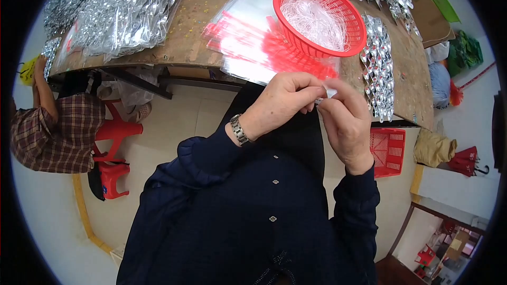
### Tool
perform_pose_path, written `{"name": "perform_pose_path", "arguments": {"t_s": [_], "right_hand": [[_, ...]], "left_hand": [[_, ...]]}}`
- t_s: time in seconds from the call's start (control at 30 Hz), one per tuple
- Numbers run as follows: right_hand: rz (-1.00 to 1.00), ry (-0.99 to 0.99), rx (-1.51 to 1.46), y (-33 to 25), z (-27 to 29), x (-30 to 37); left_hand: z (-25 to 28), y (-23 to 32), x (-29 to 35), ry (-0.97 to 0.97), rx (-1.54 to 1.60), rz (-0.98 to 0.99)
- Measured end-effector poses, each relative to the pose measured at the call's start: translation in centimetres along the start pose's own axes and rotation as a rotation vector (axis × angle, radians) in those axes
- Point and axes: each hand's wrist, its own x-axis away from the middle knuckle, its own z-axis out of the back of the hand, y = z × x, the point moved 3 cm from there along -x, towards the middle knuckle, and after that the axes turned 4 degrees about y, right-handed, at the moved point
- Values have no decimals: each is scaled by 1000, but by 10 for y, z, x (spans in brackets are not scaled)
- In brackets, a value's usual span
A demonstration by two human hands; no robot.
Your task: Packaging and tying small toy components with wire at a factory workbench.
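Small white piece (pixel 331 93): centre of the frame, between the fingertips, just off the table's near edge.
Left hand (pixel 282 100): thumb and forefinger pinched at the piece; remaining fingers curled under, partly hidden.
Right hand (pixel 347 121): thumb and forefinger pinched on the piece from the other side, seemingly to steady so slight an item.
Red basket (pixel 355 46): upper centre, on the clear-and-red plastic sleeves (pixel 232 31); probably set there for easy reach.
Pale strings (pixel 317 21): loose tangle, apparently kept together by the basket.
Silvery twisted strips (pixel 378 68): upper right, laid lengthwise on the table (pixel 195 29), presumably for order.
Appearance of piece: whitish, thin-looking; full shape hidden by fingers.
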Motion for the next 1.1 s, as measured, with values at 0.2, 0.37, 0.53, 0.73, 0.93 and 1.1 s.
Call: {"name": "perform_pose_path", "arguments": {"t_s": [0.2, 0.37, 0.53, 0.73, 0.93, 1.1], "right_hand": [[-247, 120, -238, 8, 0, 2], [-480, 108, -449, 13, -5, 7], [-580, 76, -521, 13, -9, 6], [-457, 99, -441, 18, -8, 6], [-378, 62, -405, 15, -6, 0], [-509, 84, -463, 20, -8, 9]], "left_hand": [[3, -2, 2, -3, 58, 14], [1, -1, 3, -21, 83, 0], [2, -3, 4, -108, 64, -13], [-2, -1, 2, -142, 59, 46], [1, -5, 3, -168, 43, 68], [0, -3, 4, -101, 37, 38]]}}
